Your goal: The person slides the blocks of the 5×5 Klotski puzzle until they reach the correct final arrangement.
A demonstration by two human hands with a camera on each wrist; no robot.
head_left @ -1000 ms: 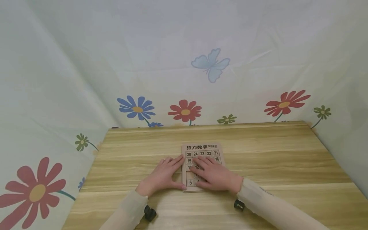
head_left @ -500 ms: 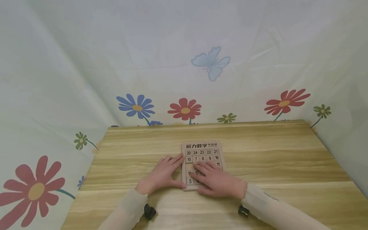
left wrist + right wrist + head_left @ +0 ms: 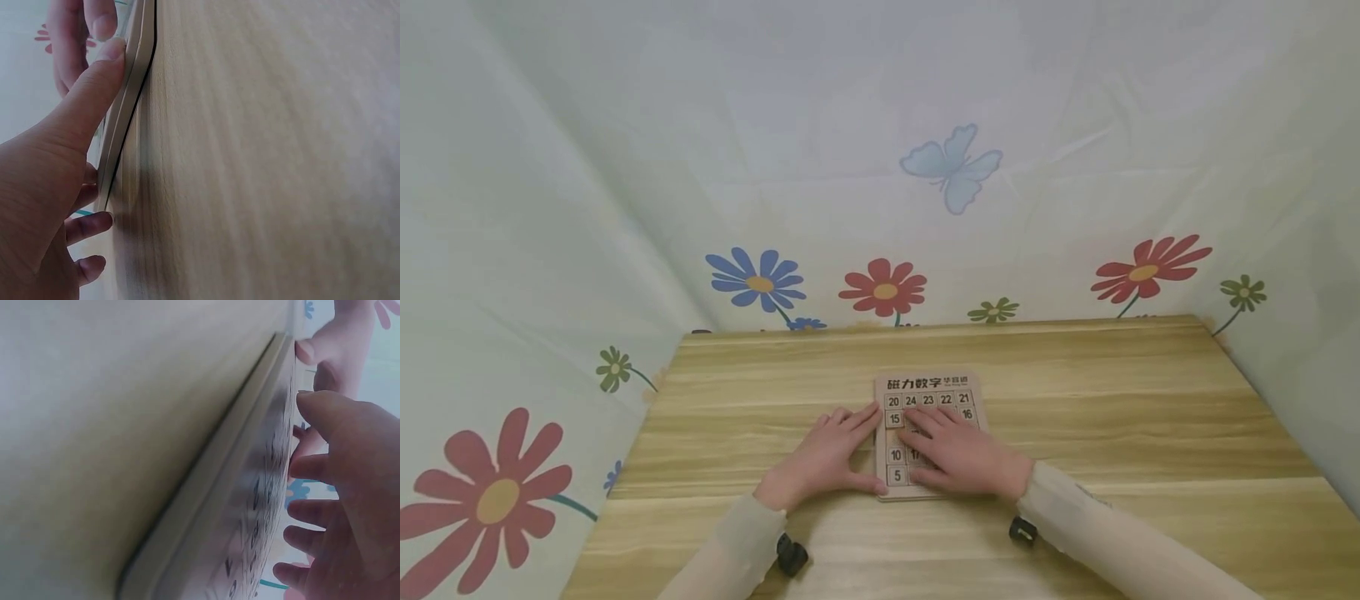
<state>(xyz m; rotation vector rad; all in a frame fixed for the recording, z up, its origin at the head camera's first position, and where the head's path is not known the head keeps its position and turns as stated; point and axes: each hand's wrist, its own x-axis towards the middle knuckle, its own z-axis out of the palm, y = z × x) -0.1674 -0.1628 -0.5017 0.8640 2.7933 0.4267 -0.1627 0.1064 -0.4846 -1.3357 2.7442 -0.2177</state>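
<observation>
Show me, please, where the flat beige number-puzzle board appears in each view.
Head: the flat beige number-puzzle board lies below centre, slightly right.
Left wrist: the board, seen edge-on, at upper left.
Right wrist: the board slants from upper right to bottom centre.
Shared landmark: the bare left hand at its edge.

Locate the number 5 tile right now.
In the head view, the number 5 tile sits in the bottom-left corner of the puzzle board, directly below the 10 tile, near the left hand.
</observation>
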